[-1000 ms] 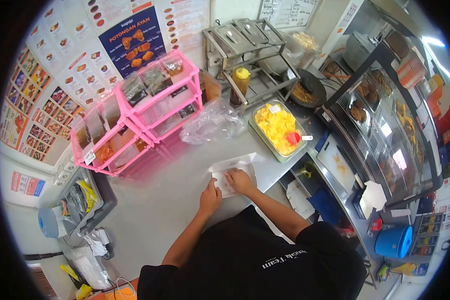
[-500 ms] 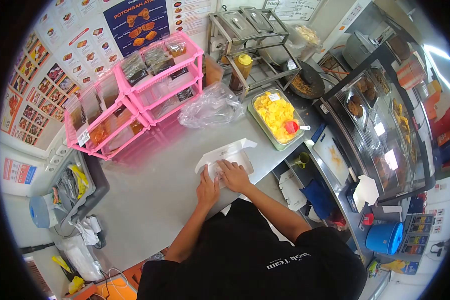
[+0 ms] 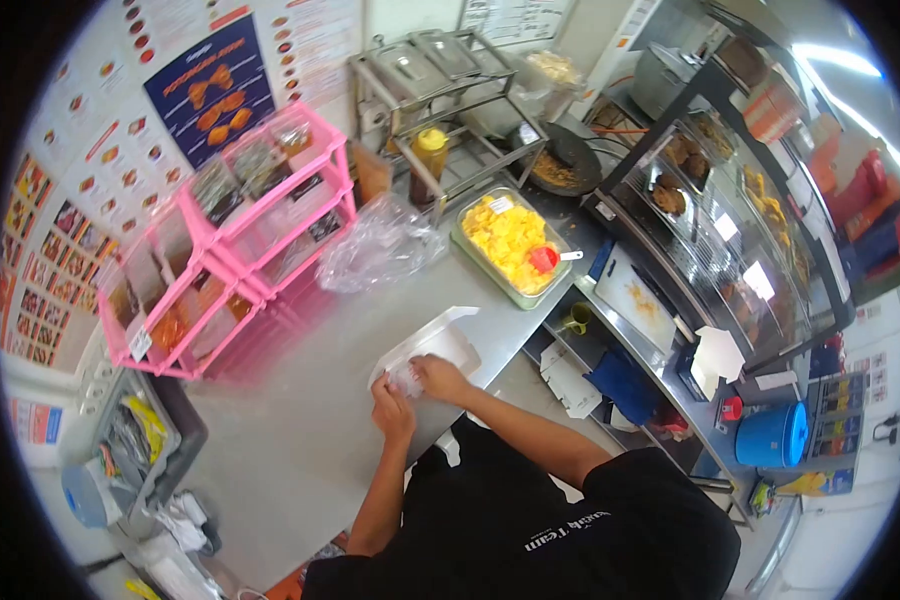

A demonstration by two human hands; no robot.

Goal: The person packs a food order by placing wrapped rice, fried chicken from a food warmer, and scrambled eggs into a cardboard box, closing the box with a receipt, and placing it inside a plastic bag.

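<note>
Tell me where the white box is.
In the head view, the white box is mid-picture by the counter's edge, left hand and right hand at it, below and left of the yellow food.

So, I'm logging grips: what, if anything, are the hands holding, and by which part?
The white box is touched at its near side: left hand at the left corner, right hand over the inside. Gripping or just pressing cannot be told.

Reads "Team" on the black shirt, near; spells "POTONGAN AYAM", blurred, on the blue poster, far left. Too small to read on the whiteboard, far.
</note>
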